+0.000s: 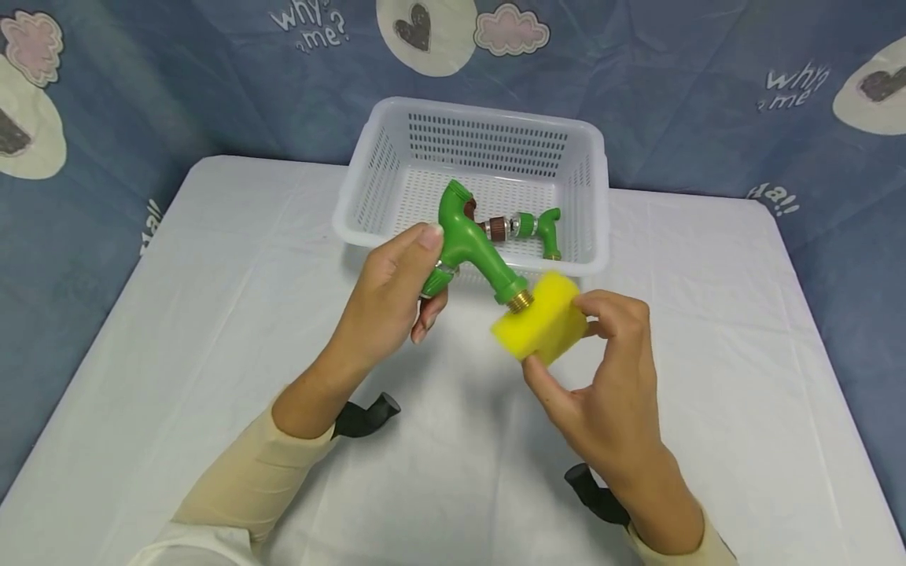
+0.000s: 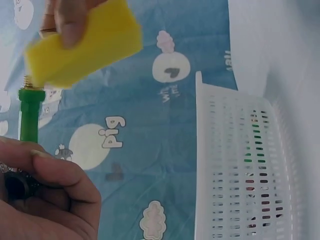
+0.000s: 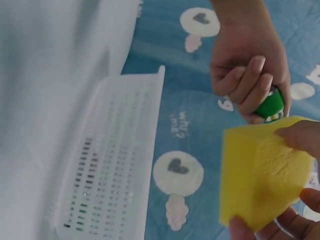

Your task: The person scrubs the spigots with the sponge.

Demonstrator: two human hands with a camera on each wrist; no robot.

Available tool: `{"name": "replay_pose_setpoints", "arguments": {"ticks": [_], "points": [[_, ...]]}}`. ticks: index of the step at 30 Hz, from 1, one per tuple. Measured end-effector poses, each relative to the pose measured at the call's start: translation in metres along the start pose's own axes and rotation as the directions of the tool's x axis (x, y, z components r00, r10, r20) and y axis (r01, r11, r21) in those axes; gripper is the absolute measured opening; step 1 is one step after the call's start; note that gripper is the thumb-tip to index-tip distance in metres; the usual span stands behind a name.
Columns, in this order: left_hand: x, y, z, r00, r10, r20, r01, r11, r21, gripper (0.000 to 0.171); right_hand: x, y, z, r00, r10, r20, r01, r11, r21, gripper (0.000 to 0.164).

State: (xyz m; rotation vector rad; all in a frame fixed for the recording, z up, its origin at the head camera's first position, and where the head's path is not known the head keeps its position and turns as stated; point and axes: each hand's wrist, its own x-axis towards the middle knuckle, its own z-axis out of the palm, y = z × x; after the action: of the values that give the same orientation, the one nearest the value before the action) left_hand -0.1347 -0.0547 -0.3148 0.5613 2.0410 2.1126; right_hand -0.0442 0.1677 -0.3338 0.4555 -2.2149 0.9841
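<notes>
My left hand grips a green plastic tap above the table, in front of the basket. The tap's spout slants down to the right and ends in a brass threaded tip. Between thumb and fingers, my right hand pinches a yellow sponge. In the head view the sponge is at the brass tip and seems to touch it. The left wrist view shows the sponge just above the threads. Seen from the right wrist, the sponge hides most of the tap.
A white perforated basket stands at the table's back edge. Inside it lies a smaller green tap beside a brown and silver fitting. Black curved pieces stick out at both wrists. A blue patterned cloth hangs behind the white table.
</notes>
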Motion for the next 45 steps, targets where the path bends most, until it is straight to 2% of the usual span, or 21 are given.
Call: {"name": "replay_pose_setpoints", "arguments": {"ticks": [5, 10, 12, 14, 17, 21, 24, 27, 30, 33, 37, 40, 42, 45], "points": [[0.001, 0.000, 0.001, 0.999, 0.005, 0.033, -0.006, 1.000, 0.017, 0.043, 0.002, 0.005, -0.006, 0.999, 0.043, -0.028, -0.043, 0.999, 0.003, 0.061], [0.002, 0.001, 0.002, 0.997, 0.024, 0.072, -0.027, 0.999, 0.040, 0.039, 0.010, 0.007, -0.018, 0.992, 0.059, -0.112, -0.057, 0.998, 0.015, 0.059], [0.001, 0.000, 0.003, 0.994, 0.022, 0.106, -0.028, 0.998, 0.050, 0.036, 0.013, 0.007, -0.022, 0.986, 0.086, -0.142, -0.075, 0.994, 0.080, 0.057], [0.000, -0.001, 0.005, 0.986, 0.018, 0.163, -0.030, 0.997, 0.068, 0.033, 0.014, 0.005, -0.026, 0.982, 0.116, -0.149, -0.087, 0.979, 0.186, 0.057], [-0.002, -0.004, 0.009, 0.966, 0.027, 0.258, -0.055, 0.993, 0.104, 0.031, 0.014, -0.001, -0.027, 0.987, 0.118, -0.106, -0.076, 0.938, 0.339, 0.058], [-0.003, -0.006, 0.010, 0.949, 0.064, 0.308, -0.116, 0.981, 0.154, 0.032, 0.011, -0.006, -0.021, 0.999, 0.041, -0.014, -0.035, 0.953, 0.302, 0.053], [-0.004, -0.006, 0.008, 0.952, 0.084, 0.295, -0.143, 0.973, 0.182, 0.033, 0.011, -0.005, -0.021, 0.999, 0.010, 0.044, -0.020, 0.973, 0.230, 0.047], [-0.004, -0.006, 0.006, 0.959, 0.098, 0.267, -0.149, 0.972, 0.182, 0.032, 0.011, 0.000, -0.025, 0.993, 0.009, 0.119, -0.033, 0.978, 0.205, 0.039], [-0.003, -0.006, 0.004, 0.969, 0.108, 0.223, -0.151, 0.971, 0.185, 0.029, 0.011, 0.006, -0.033, 0.974, 0.038, 0.222, -0.074, 0.985, 0.156, 0.040], [-0.002, -0.004, 0.002, 0.980, 0.090, 0.178, -0.125, 0.973, 0.196, 0.024, 0.013, 0.011, -0.042, 0.960, 0.070, 0.273, -0.103, 0.989, 0.106, 0.043], [0.002, -0.001, -0.006, 0.994, 0.004, 0.110, -0.026, 0.980, 0.199, 0.026, 0.016, 0.018, -0.051, 0.966, 0.100, 0.237, -0.122, 0.989, 0.078, 0.044], [0.012, 0.002, -0.020, 0.998, -0.054, 0.026, 0.046, 0.969, 0.244, 0.035, 0.017, 0.021, -0.053, 0.972, 0.133, 0.195, -0.148, 0.987, 0.064, 0.044], [0.027, 0.004, -0.033, 0.997, -0.070, -0.023, 0.074, 0.950, 0.304, 0.043, 0.018, 0.023, -0.054, 0.974, 0.155, 0.167, -0.166, 0.985, 0.054, 0.044], [0.058, 0.005, -0.053, 0.991, -0.123, -0.060, 0.137, 0.894, 0.426, 0.054, 0.019, 0.024, -0.054, 0.975, 0.176, 0.139, -0.184, 0.982, 0.042, 0.044]]}}
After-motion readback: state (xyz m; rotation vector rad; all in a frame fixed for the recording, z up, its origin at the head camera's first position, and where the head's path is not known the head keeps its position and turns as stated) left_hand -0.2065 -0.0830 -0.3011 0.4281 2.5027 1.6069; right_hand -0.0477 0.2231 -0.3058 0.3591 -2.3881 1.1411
